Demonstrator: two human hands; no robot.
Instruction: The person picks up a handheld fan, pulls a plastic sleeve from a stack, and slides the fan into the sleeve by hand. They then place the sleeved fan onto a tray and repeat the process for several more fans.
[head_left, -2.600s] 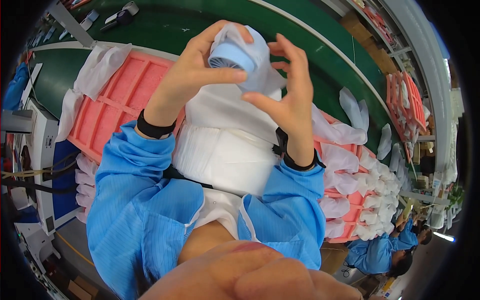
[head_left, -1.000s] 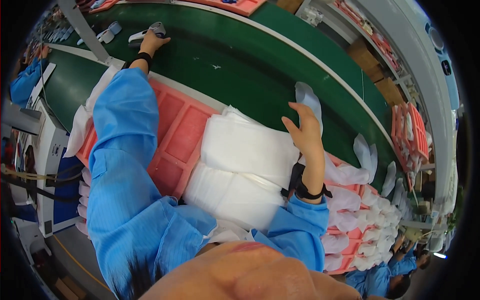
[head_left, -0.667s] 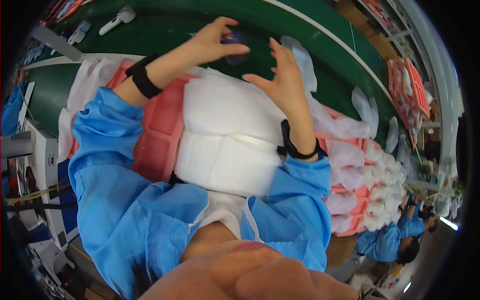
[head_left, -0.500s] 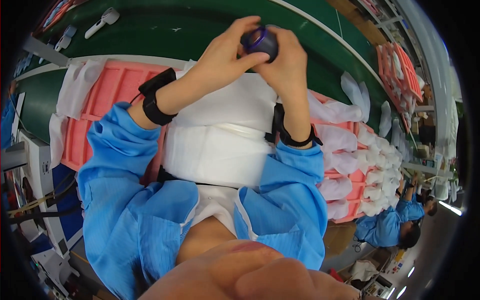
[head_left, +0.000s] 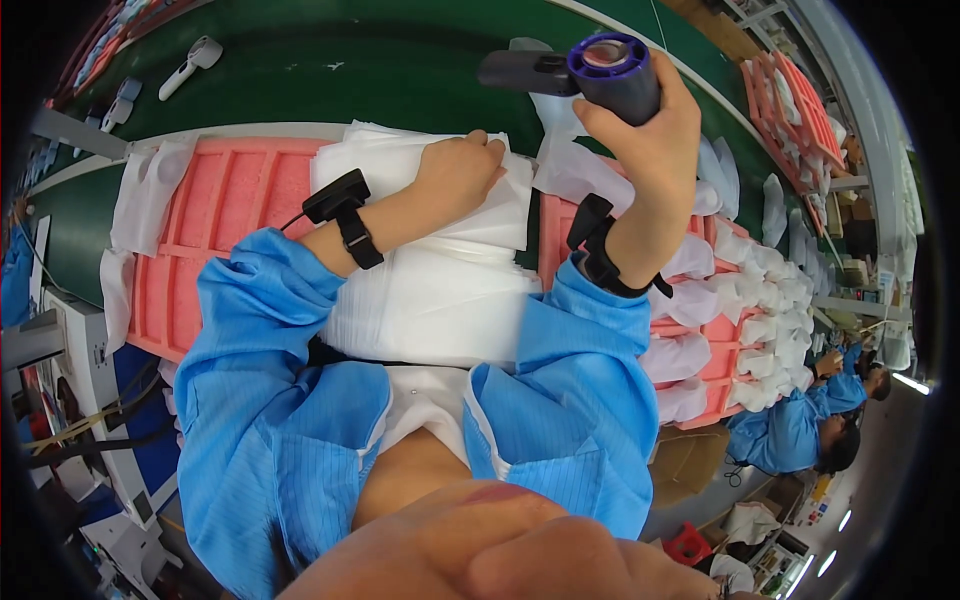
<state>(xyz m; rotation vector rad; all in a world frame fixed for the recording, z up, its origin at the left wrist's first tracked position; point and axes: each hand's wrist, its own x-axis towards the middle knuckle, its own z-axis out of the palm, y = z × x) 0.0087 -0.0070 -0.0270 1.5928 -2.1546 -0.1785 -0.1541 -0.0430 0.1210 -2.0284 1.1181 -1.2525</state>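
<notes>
My right hand (head_left: 655, 125) holds up a dark grey handheld fan (head_left: 625, 95) by its round head, fingers wrapped around it. A purple ring rims the head's face, and the handle points left over the green belt. My left hand (head_left: 458, 172) lies on a stack of white foam bags (head_left: 430, 300), its fingers curled in at the far edge of the top bag (head_left: 500, 215). The fingertips are partly hidden there. Black bands are strapped around both my wrists.
A pink compartment tray (head_left: 225, 200) lies left of the stack. To the right, another pink tray (head_left: 715, 350) carries several white-wrapped items. A white handheld fan (head_left: 190, 68) lies on the green conveyor belt (head_left: 400, 60). Pink trays (head_left: 800, 110) stand at the far right; people in blue (head_left: 790, 430) work beyond.
My hands have parted. The right hand has carried the fan to the right, its handle now showing. The left hand has come off the fan and down onto the bag stack.
</notes>
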